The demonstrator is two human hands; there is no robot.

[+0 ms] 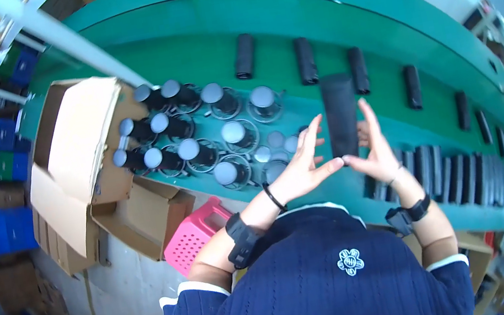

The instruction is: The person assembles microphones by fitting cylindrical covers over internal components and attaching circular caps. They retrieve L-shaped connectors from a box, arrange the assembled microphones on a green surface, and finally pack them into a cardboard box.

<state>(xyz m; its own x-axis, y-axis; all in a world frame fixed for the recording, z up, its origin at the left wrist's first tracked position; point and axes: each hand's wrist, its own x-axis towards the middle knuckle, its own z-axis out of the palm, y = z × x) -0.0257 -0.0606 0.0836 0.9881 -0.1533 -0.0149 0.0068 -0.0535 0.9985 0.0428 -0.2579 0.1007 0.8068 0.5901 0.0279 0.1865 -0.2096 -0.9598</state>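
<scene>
A long black roll or sleeve [340, 111], slightly wider at its far end, stands between my two hands above the green work surface. My left hand [308, 160] has its thumb at the roll's near end, with its fingers curved up along the left side. My right hand [377, 147] mirrors it: the thumb presses at the same near end and the fingers bend round the right side. Left of my hands, several dark cylinders with grey round caps [235, 132] stand in rows, with rings or wire-like parts about them.
Similar black rolls [306, 60] lie spaced along the green belt [206, 51], and a tight row of them [464, 177] sits at right. Open cardboard boxes [75, 168] and a pink perforated stool [194, 242] are at left. A slanted metal post [81, 46] crosses the far left.
</scene>
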